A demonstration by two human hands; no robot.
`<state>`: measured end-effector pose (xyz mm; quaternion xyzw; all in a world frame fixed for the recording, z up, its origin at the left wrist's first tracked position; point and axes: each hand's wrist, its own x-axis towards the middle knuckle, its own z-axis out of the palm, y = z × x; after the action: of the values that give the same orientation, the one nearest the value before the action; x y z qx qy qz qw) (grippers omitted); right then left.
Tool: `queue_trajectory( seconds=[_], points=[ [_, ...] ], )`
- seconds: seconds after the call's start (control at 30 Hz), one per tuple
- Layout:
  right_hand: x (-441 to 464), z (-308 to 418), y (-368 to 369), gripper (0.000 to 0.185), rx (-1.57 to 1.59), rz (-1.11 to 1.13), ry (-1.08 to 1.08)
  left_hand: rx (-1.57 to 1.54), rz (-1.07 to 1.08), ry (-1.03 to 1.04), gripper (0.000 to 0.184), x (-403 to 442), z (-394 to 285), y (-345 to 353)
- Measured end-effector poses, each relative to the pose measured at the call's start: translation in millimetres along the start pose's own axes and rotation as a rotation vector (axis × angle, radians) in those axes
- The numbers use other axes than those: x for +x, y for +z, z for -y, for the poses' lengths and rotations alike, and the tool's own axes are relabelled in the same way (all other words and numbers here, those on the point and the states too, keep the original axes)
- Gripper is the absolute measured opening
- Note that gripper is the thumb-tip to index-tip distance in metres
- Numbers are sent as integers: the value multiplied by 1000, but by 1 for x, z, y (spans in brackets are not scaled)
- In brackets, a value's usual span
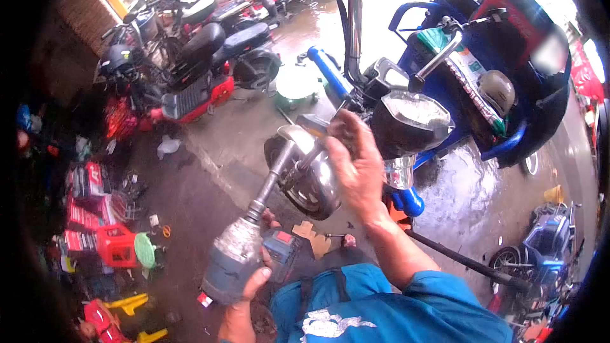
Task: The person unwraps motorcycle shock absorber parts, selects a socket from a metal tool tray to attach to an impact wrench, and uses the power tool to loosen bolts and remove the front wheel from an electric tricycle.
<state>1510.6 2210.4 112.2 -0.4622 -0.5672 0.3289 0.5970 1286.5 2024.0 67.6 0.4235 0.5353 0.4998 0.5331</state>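
Currently | L hand (pixel 256 279) clamped on grey barrel-shaped power tool w/ scuffed silver nose (pixel 238 241), lower L of centre | R hand (pixel 361 174) apart, centre, grip unclear | long steel shaft (pixel 272 181) up by round chrome housing (pixel 325 181); looks mid-op, done/left n/k

Teal short-sleeved shirt (pixel 438 308), white print (pixel 332 323)

Motorbike workshop | red scooter (pixel 197 98) on stained floor (pixel 197 181) | more bikes (pixel 264 1) behind it | power wrench (pixel 234 257) in front of it
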Motion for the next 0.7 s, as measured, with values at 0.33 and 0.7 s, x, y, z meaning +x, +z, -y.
queue_trajectory(
  seconds=[0.33, 0.7],
  points=[
    [25, -49, 57, 41, -574, -379, 273, -210, 543, -98, 58, 210, -20, -137],
    [68, -26, 52, 36, -1099, -481, 645, -97, 901, -318, 66, 345, -82, -151]
  ],
)
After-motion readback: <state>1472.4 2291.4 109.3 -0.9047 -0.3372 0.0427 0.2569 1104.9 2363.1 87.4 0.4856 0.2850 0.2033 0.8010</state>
